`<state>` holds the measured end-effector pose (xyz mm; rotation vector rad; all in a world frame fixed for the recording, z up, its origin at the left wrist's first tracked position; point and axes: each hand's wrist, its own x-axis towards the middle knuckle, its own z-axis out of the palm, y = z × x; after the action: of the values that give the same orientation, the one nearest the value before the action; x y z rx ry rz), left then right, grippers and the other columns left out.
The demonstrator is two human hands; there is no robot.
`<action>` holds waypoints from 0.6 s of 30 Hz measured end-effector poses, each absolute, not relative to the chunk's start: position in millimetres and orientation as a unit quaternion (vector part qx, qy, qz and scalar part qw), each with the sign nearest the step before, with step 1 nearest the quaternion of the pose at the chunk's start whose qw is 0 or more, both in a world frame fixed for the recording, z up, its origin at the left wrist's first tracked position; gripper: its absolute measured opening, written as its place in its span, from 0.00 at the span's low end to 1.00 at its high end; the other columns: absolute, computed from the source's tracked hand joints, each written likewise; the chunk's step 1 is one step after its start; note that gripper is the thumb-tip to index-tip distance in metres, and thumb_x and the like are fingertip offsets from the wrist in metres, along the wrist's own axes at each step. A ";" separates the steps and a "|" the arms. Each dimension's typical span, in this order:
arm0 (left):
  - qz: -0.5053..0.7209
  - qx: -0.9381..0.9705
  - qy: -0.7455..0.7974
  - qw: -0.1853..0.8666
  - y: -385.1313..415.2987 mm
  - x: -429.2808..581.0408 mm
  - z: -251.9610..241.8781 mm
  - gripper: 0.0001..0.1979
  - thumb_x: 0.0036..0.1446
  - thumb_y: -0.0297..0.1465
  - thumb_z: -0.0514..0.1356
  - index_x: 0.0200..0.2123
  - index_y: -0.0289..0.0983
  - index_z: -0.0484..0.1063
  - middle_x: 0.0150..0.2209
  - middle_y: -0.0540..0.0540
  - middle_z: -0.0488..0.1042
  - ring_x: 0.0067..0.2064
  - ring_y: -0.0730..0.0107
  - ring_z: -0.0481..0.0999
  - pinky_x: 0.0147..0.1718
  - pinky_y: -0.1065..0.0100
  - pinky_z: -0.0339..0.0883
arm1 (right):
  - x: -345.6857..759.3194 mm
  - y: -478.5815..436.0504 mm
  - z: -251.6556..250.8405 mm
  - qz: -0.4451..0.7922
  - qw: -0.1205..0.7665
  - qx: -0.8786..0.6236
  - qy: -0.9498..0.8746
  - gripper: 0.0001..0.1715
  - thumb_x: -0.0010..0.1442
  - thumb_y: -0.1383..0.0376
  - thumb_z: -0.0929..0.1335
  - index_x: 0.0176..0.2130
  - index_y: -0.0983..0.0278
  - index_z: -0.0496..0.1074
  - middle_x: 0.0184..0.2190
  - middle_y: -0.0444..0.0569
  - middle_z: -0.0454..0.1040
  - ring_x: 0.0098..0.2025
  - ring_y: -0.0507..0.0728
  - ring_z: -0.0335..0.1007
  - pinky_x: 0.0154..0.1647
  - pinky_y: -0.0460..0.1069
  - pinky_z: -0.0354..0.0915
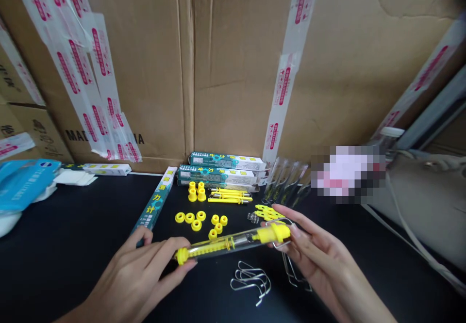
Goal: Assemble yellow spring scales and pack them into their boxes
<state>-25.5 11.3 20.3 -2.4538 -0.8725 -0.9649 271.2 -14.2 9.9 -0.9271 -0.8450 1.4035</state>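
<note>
Left hand (134, 279) and right hand (320, 260) curl around a spring scale (233, 244)

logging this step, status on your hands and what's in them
Left hand gripping yellow end of clear-tube spring scale. Right hand on its yellow cap end. Bent wire hooks lying on the table below.

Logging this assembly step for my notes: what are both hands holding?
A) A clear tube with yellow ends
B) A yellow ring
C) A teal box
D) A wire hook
A: the left hand and the right hand hold opposite ends of the clear tube with yellow ends.
</note>
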 end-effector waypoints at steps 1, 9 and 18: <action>-0.341 -0.869 -0.310 0.182 11.2 -26.3 20.0 0.23 0.81 0.35 0.44 0.35 0.41 0.73 0.30 0.60 0.84 0.22 0.75 0.74 0.35 0.66 0.64 | 271.2 -13.0 9.6 0.606 0.590 -0.396 -0.358 0.21 0.61 0.56 0.79 0.54 0.54 0.83 0.42 0.46 0.89 0.41 0.53 0.84 0.48 0.42 0.76; -0.340 -0.870 -0.305 0.183 8.7 -32.4 14.0 0.21 0.80 0.41 0.46 0.37 0.41 0.72 0.28 0.60 0.84 0.19 0.77 0.77 0.32 0.67 0.68 | 265.8 -8.0 5.7 0.667 0.581 -0.359 -0.297 0.22 0.54 0.62 0.83 0.49 0.57 0.85 0.42 0.49 0.89 0.40 0.53 0.85 0.46 0.41 0.78; -0.327 -0.879 -0.320 0.137 11.6 -35.2 -1.9 0.17 0.77 0.45 0.49 0.45 0.42 0.71 0.30 0.58 0.84 0.21 0.73 0.78 0.25 0.68 0.69 | 253.1 -15.2 5.3 0.716 0.509 -0.324 -0.352 0.42 0.59 0.33 0.69 0.54 0.62 0.83 0.45 0.56 0.87 0.50 0.62 0.79 0.52 0.52 0.73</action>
<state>-35.2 11.6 -1.9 -2.5433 -0.9264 -0.9459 253.1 -15.2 5.3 -0.7804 -0.8490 1.7246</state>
